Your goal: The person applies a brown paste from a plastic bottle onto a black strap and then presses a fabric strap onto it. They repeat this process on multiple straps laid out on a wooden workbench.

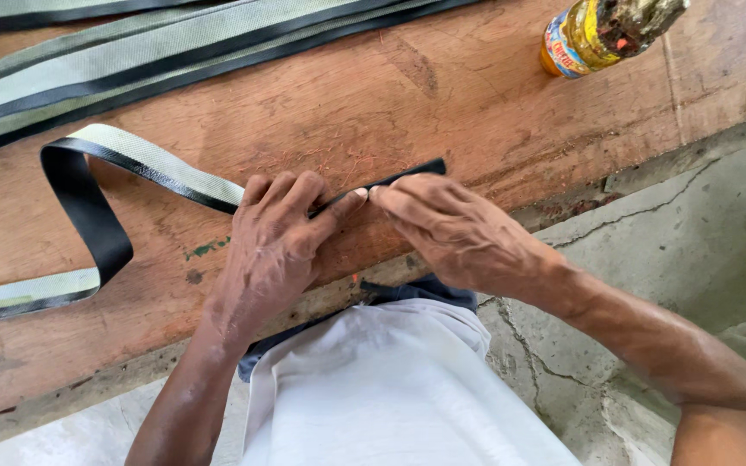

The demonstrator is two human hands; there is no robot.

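At the left edge of the wooden workbench (pixel 477 95), a long strap (pixel 88 207), pale grey on one face and black on the other, is looped back on itself, so that the slack is kept on the board rather than hanging off. More lengths of the same strapping (pixel 131 52) are laid flat along the far left corner, out of the working area. Towards the near edge, the strap is pressed down by the left hand (pixel 274 250), whose fingers are curled and flattened over it, thumb tip extended toward the right hand; the band seems to be pinned so that it cannot slide. Its black end (pixel 416 170) is pinched by the right hand (pixel 451 229), fingers closed with the tips meeting those of the left, apparently to fold or crease it. At the far right corner, a yellow bottle (pixel 589 34) is left standing well apart.
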